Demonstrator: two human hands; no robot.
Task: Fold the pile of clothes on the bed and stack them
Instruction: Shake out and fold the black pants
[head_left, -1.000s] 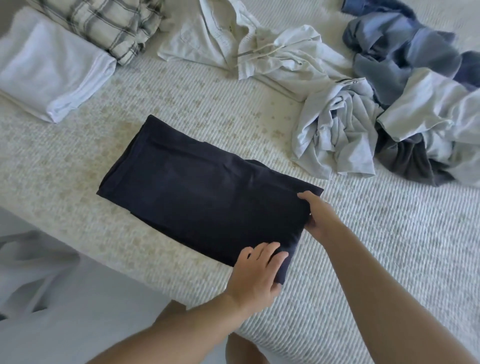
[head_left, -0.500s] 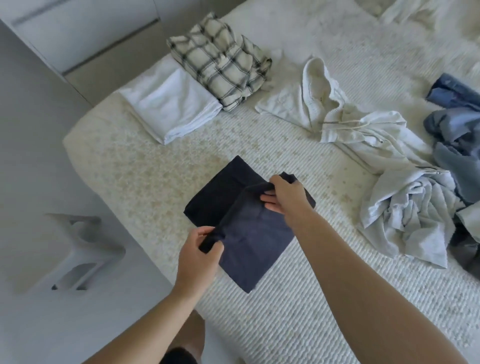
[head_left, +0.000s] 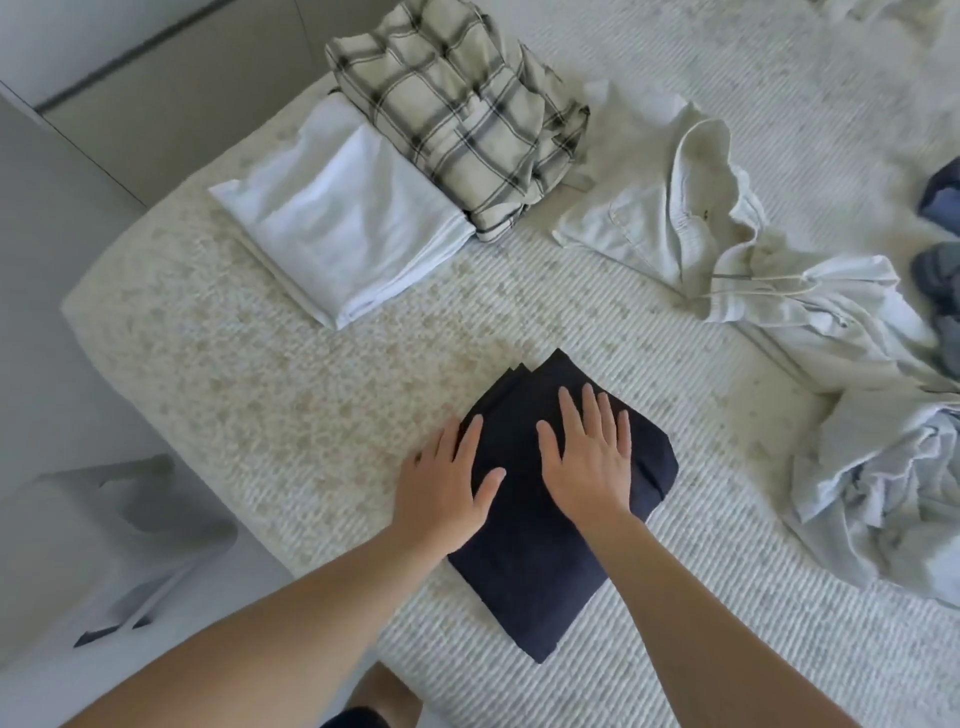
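Both hands flat, fingers straight: left (head_left: 448, 486) and right (head_left: 589, 457) pressed on folded navy cloth (head_left: 540, 561) on bed (head_left: 260, 415), near white stack (head_left: 337, 218).

Both palms, the left hand (head_left: 445, 493) and the right hand (head_left: 589, 462), cover the middle of the folded navy garment (head_left: 535, 587), while blue clothes (head_left: 943, 275) and a crumpled pale garment (head_left: 883, 478) run off the right edge.
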